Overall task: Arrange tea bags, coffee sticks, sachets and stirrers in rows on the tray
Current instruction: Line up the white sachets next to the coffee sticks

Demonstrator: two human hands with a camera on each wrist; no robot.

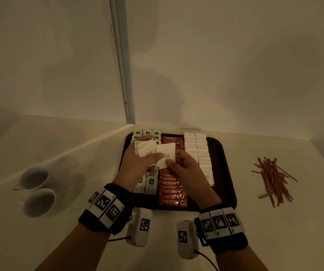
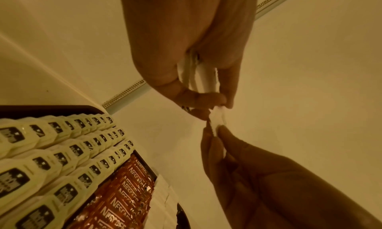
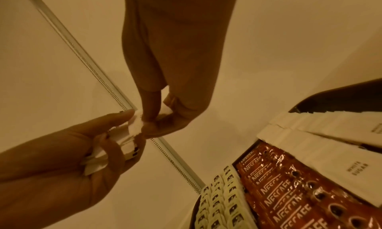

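Sachets nearly placed — stirrers (image 1: 273, 179) untouched right of the tray (image 1: 226, 169).
Left hand (image 1: 137, 163) grips a sachet stack (image 1: 144, 149); right hand (image 1: 186, 167) pinches one sachet (image 1: 166, 156).

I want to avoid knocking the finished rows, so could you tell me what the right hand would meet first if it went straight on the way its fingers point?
Probably the left hand and the white sugar sachets it holds; the right hand already pinches one sachet beside them. Depth is unclear.
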